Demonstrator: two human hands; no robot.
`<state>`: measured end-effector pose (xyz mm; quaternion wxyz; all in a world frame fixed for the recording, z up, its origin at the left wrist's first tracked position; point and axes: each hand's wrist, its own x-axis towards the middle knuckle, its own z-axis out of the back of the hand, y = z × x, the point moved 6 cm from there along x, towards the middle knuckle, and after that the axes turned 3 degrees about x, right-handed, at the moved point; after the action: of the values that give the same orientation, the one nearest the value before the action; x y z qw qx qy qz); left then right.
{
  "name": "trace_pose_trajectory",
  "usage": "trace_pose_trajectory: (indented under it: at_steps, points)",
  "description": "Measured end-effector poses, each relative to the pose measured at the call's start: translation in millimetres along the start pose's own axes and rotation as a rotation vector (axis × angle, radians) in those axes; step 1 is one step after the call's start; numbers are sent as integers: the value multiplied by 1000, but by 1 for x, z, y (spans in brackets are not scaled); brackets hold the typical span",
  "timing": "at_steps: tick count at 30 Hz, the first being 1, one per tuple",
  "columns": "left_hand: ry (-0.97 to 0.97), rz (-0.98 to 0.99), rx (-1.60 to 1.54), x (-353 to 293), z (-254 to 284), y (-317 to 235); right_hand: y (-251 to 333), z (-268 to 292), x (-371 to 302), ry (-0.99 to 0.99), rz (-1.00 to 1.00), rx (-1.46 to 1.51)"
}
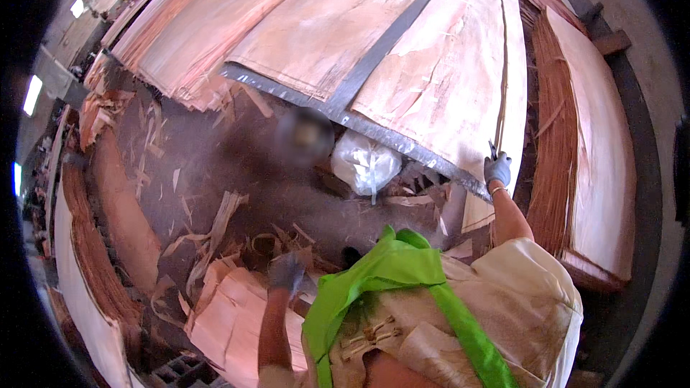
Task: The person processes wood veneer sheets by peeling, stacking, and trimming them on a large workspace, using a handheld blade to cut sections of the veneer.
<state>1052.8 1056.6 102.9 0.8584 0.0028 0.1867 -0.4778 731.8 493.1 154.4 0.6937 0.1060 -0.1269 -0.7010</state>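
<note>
1. As I face the near edge of a broad table (402, 29), its dark top shows as a band between thin, pale wood sheets.
2. Right-hand sheet (431, 65): lies flat on the table, a dark lengthwise line near its right side.
3. Tall stack of sheets (604, 136): to the right of the table, layered edges reddish brown.
4. Pinkish sheets (230, 323): low, at my left side, wood scraps (226, 215) strewn just beyond.
5. Green apron (381, 266): over my tan clothing.
6. Clear plastic bag (365, 163): bulging, below the table's near edge.
7. My right hand (497, 169): grey glove, at the sheet's near right corner, fingers curled round a tool.
8. My left hand (285, 271): grey glove, above the pinkish sheets; blurred, cannot tell whether spread or closed.
9. Tool (492, 149): small, dark, pointing away from me; too small to tell its kind.
</note>
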Motion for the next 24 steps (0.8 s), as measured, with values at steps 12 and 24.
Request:
trace_pose_trajectory:
  at_steps: [12, 24]
  points:
    - [157, 39, -1703, 458, 34, -63, -70, -43, 29, 133, -13, 436]
    - [-52, -133, -1057, 438, 276, -292, -78, -94, -101, 388, 159, 855]
